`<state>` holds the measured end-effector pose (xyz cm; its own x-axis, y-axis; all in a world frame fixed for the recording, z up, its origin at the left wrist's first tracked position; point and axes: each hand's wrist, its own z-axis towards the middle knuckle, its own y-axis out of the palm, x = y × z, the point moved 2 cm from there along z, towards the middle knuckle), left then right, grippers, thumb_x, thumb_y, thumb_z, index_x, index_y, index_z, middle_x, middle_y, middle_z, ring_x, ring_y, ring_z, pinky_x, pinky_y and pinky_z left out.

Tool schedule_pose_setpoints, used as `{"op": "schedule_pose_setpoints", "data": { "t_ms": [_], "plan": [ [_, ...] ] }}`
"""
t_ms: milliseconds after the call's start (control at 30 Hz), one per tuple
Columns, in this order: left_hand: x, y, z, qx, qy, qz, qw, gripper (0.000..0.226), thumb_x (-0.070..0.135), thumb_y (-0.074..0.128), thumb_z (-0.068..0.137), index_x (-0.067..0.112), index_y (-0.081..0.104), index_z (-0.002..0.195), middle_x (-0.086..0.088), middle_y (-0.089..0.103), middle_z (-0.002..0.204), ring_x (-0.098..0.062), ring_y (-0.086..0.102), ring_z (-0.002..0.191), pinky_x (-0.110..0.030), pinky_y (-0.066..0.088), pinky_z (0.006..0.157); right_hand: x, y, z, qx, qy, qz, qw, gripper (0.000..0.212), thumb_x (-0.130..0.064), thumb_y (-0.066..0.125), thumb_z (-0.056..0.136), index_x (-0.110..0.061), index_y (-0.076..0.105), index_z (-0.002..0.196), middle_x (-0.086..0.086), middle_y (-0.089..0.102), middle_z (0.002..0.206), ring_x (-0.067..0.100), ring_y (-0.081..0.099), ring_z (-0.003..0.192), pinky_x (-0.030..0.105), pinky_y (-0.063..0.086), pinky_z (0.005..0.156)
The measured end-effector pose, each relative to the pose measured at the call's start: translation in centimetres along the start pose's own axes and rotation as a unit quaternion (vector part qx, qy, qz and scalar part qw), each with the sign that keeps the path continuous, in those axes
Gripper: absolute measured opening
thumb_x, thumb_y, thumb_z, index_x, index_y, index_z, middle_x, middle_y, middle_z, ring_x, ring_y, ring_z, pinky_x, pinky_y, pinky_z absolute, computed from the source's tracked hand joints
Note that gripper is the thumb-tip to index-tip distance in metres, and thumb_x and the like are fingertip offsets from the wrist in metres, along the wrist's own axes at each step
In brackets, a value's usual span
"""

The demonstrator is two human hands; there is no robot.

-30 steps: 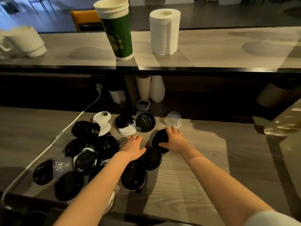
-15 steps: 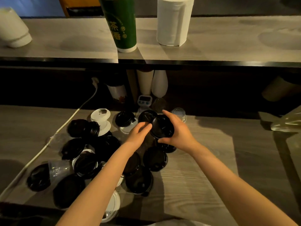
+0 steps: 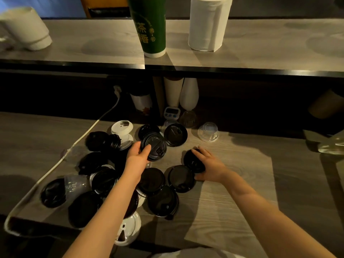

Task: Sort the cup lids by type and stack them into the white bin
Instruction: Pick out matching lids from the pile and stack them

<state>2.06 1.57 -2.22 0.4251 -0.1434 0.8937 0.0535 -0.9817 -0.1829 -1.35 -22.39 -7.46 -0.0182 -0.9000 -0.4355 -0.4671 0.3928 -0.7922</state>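
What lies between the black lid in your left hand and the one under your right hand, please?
In head view, only bare counter lies between the held lid in the left hand and the lower lid under the right hand.

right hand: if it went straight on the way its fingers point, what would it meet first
Probably the flat black lid lying up and left of the right hand, toward the back of the pile; depth is hard to judge.
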Motion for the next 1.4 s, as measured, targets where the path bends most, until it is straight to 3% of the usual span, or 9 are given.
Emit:
{"op": "schedule_pose_setpoints", "data": {
  "t_ms": [133,300,400,500,667,933,1100,1300,1400],
  "plan": [
    [0.0,0.1,-0.9,-0.001,0.000,-0.013,1.000,0.030,0.019,0.054,0.094,0.009,0.054,0.123,-0.012,0.060,0.121,-0.025,0.061,0.106,-0.049,0.048,0.095,0.3,1.1,0.0,0.100,0.001,-0.026,0.995,0.080,-0.037,0.068,0.083,-0.019,0.025,0.149,0.005,0.019,0.156,0.026,0.022,0.141,0.033,0.026,0.112],
    [0.1,0.4,-2.1,-0.012,0.001,-0.049,0.999,0.016,0.012,0.051,0.095,0.019,0.055,0.109,-0.004,0.062,0.110,-0.020,0.060,0.102,-0.043,0.050,0.091,0.3,-0.1,-0.6,0.245,0.035,0.123,0.961,0.075,-0.027,0.079,0.073,-0.014,0.043,0.137,0.006,0.043,0.138,0.027,0.043,0.125,0.035,0.039,0.104],
    [0.4,0.8,-2.6,-0.025,-0.003,-0.072,0.997,0.016,0.012,0.050,0.096,0.020,0.055,0.109,-0.005,0.062,0.110,-0.017,0.062,0.098,-0.038,0.052,0.086,-2.1,-2.2,-1.5,0.305,-0.025,0.224,0.925,0.076,-0.027,0.081,0.070,-0.017,0.043,0.135,-0.003,0.047,0.134,0.014,0.044,0.124,0.030,0.038,0.105],
    [1.1,1.6,-3.2,-0.053,-0.013,-0.115,0.992,0.016,0.013,0.048,0.097,0.020,0.057,0.108,-0.005,0.064,0.110,-0.017,0.062,0.099,-0.034,0.053,0.079,-5.7,-3.6,-2.3,0.232,-0.103,0.320,0.913,0.080,-0.021,0.082,0.069,-0.024,0.040,0.137,-0.011,0.044,0.134,0.004,0.041,0.124,0.022,0.035,0.105],
    [1.6,2.7,-4.4,-0.113,-0.051,-0.217,0.968,0.027,0.021,0.038,0.100,0.013,0.053,0.121,-0.009,0.066,0.113,-0.019,0.064,0.102,-0.037,0.052,0.081,-8.4,-3.1,-2.1,0.160,-0.163,0.258,0.939,0.090,-0.020,0.082,0.070,-0.018,0.032,0.145,-0.001,0.037,0.145,0.011,0.036,0.133,0.028,0.035,0.109],
    [2.1,1.3,-4.9,-0.168,0.032,-0.125,0.977,0.029,-0.002,0.046,0.092,0.018,0.057,0.111,-0.003,0.068,0.105,-0.017,0.065,0.100,-0.033,0.054,0.083,-8.4,-3.8,-1.8,0.152,-0.196,0.172,0.953,0.093,-0.017,0.082,0.069,-0.020,0.031,0.146,-0.004,0.033,0.150,-0.002,0.027,0.132,0.007,0.020,0.105],
    [1.5,-0.6,-3.7,-0.066,0.027,-0.124,0.990,0.031,-0.008,0.046,0.091,0.019,0.056,0.101,-0.002,0.066,0.097,-0.017,0.064,0.092,-0.025,0.054,0.069,-5.6,-2.0,-1.7,0.173,-0.103,0.184,0.962,0.076,-0.015,0.071,0.081,-0.022,0.032,0.145,-0.001,0.040,0.146,0.013,0.042,0.130,0.020,0.035,0.103],
    [0.3,-1.8,-3.5,-0.012,0.011,-0.132,0.991,0.028,-0.008,0.047,0.090,0.015,0.054,0.106,-0.004,0.064,0.099,-0.014,0.064,0.088,-0.020,0.054,0.062,-3.7,3.1,-1.4,-0.027,-0.073,0.010,0.997,0.101,-0.039,0.075,0.075,-0.031,0.008,0.151,-0.001,0.006,0.160,0.021,0.008,0.146,0.042,0.017,0.118],
    [0.1,-1.9,-3.6,-0.006,-0.007,-0.150,0.989,0.029,-0.007,0.047,0.089,0.016,0.055,0.105,-0.007,0.064,0.100,-0.015,0.064,0.088,-0.024,0.054,0.067,-3.7,4.1,-1.0,0.017,-0.089,-0.048,0.995,0.092,-0.044,0.070,0.078,-0.027,0.015,0.150,-0.001,0.015,0.158,0.021,0.013,0.145,0.041,0.016,0.118]
  ]
}}
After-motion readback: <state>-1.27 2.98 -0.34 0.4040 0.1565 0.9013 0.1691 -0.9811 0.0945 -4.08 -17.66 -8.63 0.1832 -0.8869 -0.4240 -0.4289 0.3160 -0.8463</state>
